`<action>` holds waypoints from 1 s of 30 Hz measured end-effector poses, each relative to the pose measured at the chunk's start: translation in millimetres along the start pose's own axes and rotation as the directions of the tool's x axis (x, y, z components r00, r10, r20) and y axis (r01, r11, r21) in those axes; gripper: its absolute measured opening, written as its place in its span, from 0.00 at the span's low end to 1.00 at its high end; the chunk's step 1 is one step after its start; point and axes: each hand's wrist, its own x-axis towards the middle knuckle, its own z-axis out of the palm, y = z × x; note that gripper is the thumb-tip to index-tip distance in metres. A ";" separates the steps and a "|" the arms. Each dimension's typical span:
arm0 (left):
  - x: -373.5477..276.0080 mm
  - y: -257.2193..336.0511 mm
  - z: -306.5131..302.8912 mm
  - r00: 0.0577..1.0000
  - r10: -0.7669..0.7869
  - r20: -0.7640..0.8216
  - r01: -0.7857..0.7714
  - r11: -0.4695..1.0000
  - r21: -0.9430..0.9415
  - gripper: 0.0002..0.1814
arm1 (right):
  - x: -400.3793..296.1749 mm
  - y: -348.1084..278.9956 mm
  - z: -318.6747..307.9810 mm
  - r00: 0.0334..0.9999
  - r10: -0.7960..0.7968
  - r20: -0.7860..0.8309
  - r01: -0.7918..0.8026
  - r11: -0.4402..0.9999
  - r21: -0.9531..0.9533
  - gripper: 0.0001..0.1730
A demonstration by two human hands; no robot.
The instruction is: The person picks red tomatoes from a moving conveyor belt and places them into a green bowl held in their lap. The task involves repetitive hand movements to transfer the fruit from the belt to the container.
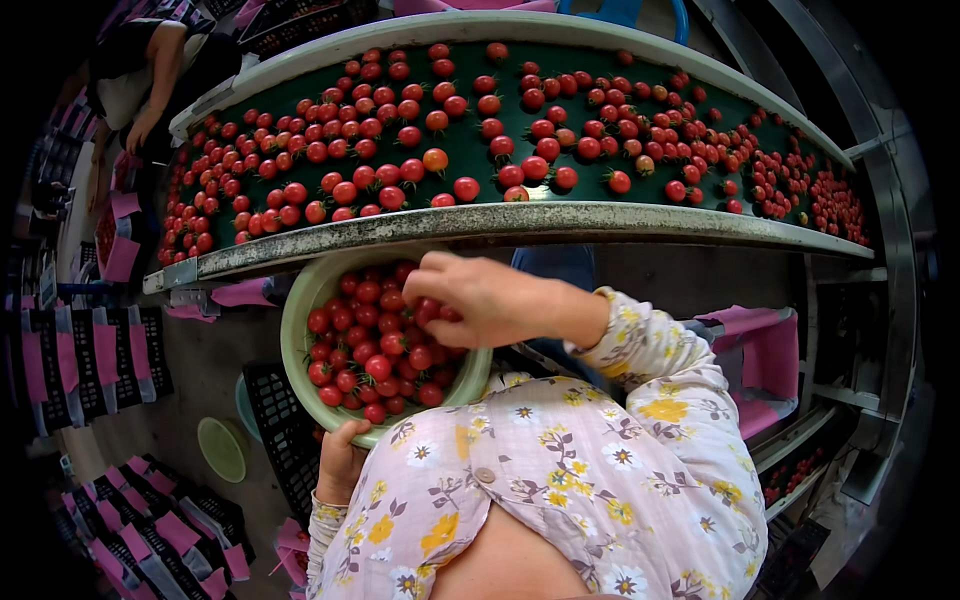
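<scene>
A pale green plastic basin [295, 352], heaped with red cherry tomatoes [379, 367], rests against my front below the conveyor's near edge. My left hand [343, 459] grips its rim at the lower left. Over the basin's upper right side is my right hand [487, 296], its fingers curled around a few tomatoes [427, 309]. How many it holds is hidden by the fingers. Beyond the basin, many more cherry tomatoes [466, 189] with green stems lie on the dark green conveyor belt [480, 67]. A few among them are orange or yellowish.
The belt's worn white rail [480, 219] runs just beyond my hands. A black crate [281, 431] stands under the basin's left side; an empty green basin [223, 450] is on the floor. Pink-lined crates [161, 525] are stacked left. A co-worker's arm [161, 75] is at upper left.
</scene>
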 end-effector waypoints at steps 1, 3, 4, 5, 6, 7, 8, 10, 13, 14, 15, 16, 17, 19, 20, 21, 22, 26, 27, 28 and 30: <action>-0.1 -1.1 1.3 1.000 0.000 -0.004 0.000 1.000 0.003 0.23 | 1.1 -0.5 11.1 1.000 -0.006 0.017 0.006 1.000 -0.009 0.15; -5.0 -1.5 15.0 0.998 0.039 -0.046 -0.038 0.999 0.008 0.20 | -2.1 -3.7 2.7 0.999 -0.005 -0.035 0.004 0.999 -0.052 0.16; -4.0 -1.2 21.4 0.997 0.058 -0.058 -0.057 0.998 0.014 0.19 | -3.5 -4.4 -13.3 0.993 -0.017 -0.114 0.005 0.994 -0.105 0.16; -2.7 -2.9 19.8 0.997 0.058 -0.058 -0.056 0.998 0.034 0.17 | -5.3 -0.4 -28.9 0.981 -0.032 -0.193 0.001 0.987 -0.159 0.17; -2.4 -5.0 15.5 0.997 0.053 -0.052 -0.050 0.997 0.058 0.16 | -7.7 10.8 -47.8 0.947 -0.046 -0.318 -0.054 0.953 -0.298 0.16; -3.8 -6.3 17.1 0.998 0.051 -0.048 -0.047 0.996 0.077 0.14 | -10.5 14.9 -67.6 0.912 0.031 -0.408 -0.209 0.893 -0.399 0.16; -7.0 -8.1 21.8 0.995 0.074 -0.072 -0.067 0.994 0.086 0.11 | -12.8 34.3 -78.6 0.862 0.021 -0.507 -0.325 0.791 -0.519 0.15; -3.9 -14.5 14.4 0.995 0.070 -0.073 -0.063 0.993 0.096 0.10 | -19.1 61.4 -98.4 0.871 0.229 -0.434 -0.479 0.591 -0.649 0.15; -5.4 -17.1 26.3 0.993 0.079 -0.092 -0.072 0.994 0.086 0.07 | -21.8 76.5 -110.6 0.853 0.403 -0.331 -0.513 0.532 -0.674 0.14; -6.0 -17.6 34.2 0.991 0.085 -0.104 -0.077 0.994 0.079 0.07 | -20.1 77.9 -111.5 0.850 0.427 -0.309 -0.513 0.535 -0.671 0.14; -6.8 -17.7 39.3 0.989 0.091 -0.119 -0.082 0.994 0.075 0.06 | -20.0 79.4 -110.9 0.849 0.415 -0.327 -0.518 0.533 -0.669 0.13; -6.9 -18.4 40.2 0.991 0.082 -0.104 -0.073 0.994 0.085 0.07 | -20.1 81.2 -110.1 0.848 0.403 -0.345 -0.524 0.530 -0.667 0.12; -7.2 -19.8 38.1 0.993 0.072 -0.088 -0.064 0.994 0.094 0.07 | -21.7 83.1 -110.1 0.846 0.391 -0.363 -0.529 0.526 -0.665 0.12; -6.5 -23.0 26.8 0.997 0.037 -0.064 -0.033 0.997 0.072 0.09 | -22.8 78.4 -113.8 0.860 0.327 -0.391 -0.509 0.588 -0.628 0.14; -4.5 -26.5 17.3 0.999 0.012 -0.051 -0.010 0.999 0.044 0.13 | -25.4 68.1 -115.6 0.852 0.298 -0.430 -0.515 0.627 -0.585 0.15; -2.0 -29.8 12.6 0.999 -0.010 -0.033 0.011 1.000 0.009 0.17 | -27.4 57.5 -117.1 0.843 0.266 -0.468 -0.513 0.660 -0.549 0.16; -3.2 -30.6 14.9 0.999 -0.003 -0.046 0.004 1.000 0.030 0.16 | -33.4 51.0 -114.2 0.834 0.166 -0.526 -0.454 0.750 -0.482 0.17; 0.1 -35.6 14.8 0.999 -0.028 -0.047 0.032 0.996 0.087 0.14 | -47.6 11.6 -71.3 0.952 -0.027 -0.305 -0.068 0.953 -0.296 0.13; -1.5 -36.3 20.2 0.999 -0.029 -0.044 0.033 0.997 0.077 0.13 | -54.9 4.3 -62.6 0.975 -0.075 -0.207 0.015 0.960 -0.280 0.15; -2.1 -37.3 24.1 0.999 -0.031 -0.042 0.033 0.997 0.066 0.12 | -60.8 2.3 -60.5 0.980 -0.079 -0.184 0.028 0.964 -0.264 0.16; 3.1 -43.3 13.8 0.998 -0.053 -0.016 0.054 0.997 0.058 0.12 | -74.3 3.5 -71.2 0.967 -0.048 -0.251 -0.014 0.971 -0.237 0.17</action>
